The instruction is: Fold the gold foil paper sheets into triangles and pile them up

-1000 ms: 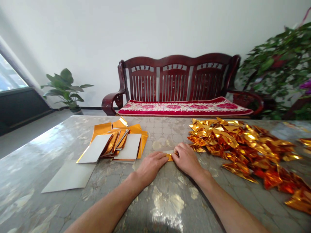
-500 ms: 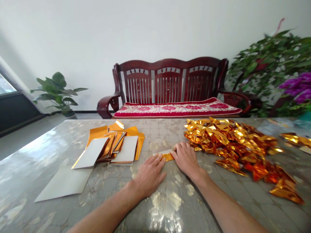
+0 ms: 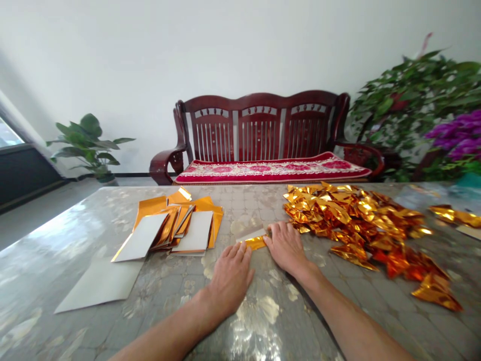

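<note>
Far left at 10 o'clock, a window [image 3: 9, 138] and a leafy potted plant [image 3: 88, 143] on the floor, its dark pot [image 3: 107, 179] mostly hidden by the table edge, soil not visible. The table [image 3: 48, 230] has a glossy grey floral-patterned top. On it at 9 o'clock, a plain grey-white card [image 3: 99, 286] lies flat, just below a loose stack of gold foil sheets [image 3: 176, 220], some with white backs showing, at 10 o'clock.

Centre: left hand [image 3: 229, 281] is wide open, palm down, flat on the table, fingertips just beside the gold foil strip [image 3: 255, 243]. The strip lies on the tabletop between the hands, at 12 o'clock from the wrists, with a pale paper edge [image 3: 250, 234] behind it. Right hand [image 3: 285, 245] is narrow, fingers curled over the strip's right end, holding it down.

12 o'clock beyond the table: dark red wooden bench [image 3: 259, 125] with a red floral cushion [image 3: 270, 171]. At 2 o'clock, a heap of folded gold foil pieces [image 3: 356, 220] on the table. Far right: a large leafy plant [image 3: 406, 95], purple flowers [image 3: 456, 140], and a teal container [image 3: 469, 180], contents too hidden to tell.
</note>
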{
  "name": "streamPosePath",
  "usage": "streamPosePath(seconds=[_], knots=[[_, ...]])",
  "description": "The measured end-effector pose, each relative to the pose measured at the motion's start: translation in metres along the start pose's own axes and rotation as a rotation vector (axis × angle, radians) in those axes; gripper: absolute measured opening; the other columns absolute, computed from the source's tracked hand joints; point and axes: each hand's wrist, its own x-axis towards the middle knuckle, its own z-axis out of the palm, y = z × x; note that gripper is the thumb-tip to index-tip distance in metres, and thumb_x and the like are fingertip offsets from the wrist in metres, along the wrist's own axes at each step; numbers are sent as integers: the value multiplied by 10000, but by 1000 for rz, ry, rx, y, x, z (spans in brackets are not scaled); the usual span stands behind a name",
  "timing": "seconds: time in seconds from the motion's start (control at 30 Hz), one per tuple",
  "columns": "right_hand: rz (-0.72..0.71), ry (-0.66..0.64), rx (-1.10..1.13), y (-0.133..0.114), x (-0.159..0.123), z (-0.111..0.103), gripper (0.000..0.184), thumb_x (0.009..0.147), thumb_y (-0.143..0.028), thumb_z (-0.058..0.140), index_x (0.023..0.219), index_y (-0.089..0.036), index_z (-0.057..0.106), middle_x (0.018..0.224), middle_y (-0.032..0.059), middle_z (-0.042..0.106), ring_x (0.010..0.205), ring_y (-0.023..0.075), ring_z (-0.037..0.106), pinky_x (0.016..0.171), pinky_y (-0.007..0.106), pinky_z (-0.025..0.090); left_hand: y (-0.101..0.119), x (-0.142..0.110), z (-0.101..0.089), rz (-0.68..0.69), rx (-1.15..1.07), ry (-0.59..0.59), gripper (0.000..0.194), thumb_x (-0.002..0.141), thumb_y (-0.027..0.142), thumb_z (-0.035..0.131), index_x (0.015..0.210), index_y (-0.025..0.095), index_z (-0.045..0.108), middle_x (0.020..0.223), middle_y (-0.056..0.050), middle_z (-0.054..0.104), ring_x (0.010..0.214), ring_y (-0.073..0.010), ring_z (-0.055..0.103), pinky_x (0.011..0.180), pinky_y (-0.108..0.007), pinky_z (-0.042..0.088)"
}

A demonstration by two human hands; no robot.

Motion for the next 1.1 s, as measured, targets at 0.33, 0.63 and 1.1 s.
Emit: streamPosePath(seconds=[0.33, 0.63, 1.1], knots=[[-294, 94, 70, 0, -2, -22, 85, 917, -272, 593, 923, -218, 659, 971, 61, 646, 961, 237, 486, 827, 363, 330, 23, 5, 0, -80, -18, 3, 474, 949, 351, 475, 1337, 81, 510, 1407, -221, 514, 1279, -344, 483, 1005, -502, 430], [-550, 0, 91, 2, -3, -20, 144, 952, -226, 559, 898, -230, 692, 897, 21, 693, 917, 189, 547, 765, 323, 315, -12, 17, -9, 52, -167, 27, 258, 920, 98, 448, 975, 211, 673, 984, -46, 705, 933, -202, 604, 864, -313, 473], [-550, 66, -30, -6, 1, -12, 178, 938, -118, 488, 833, -176, 619, 845, 60, 640, 794, 200, 538, 739, 330, 324, -28, 26, 2, 26, -39, 77, 216, 963, 215, 469, 869, 196, 662, 849, -58, 693, 854, -211, 616, 803, -327, 475]])
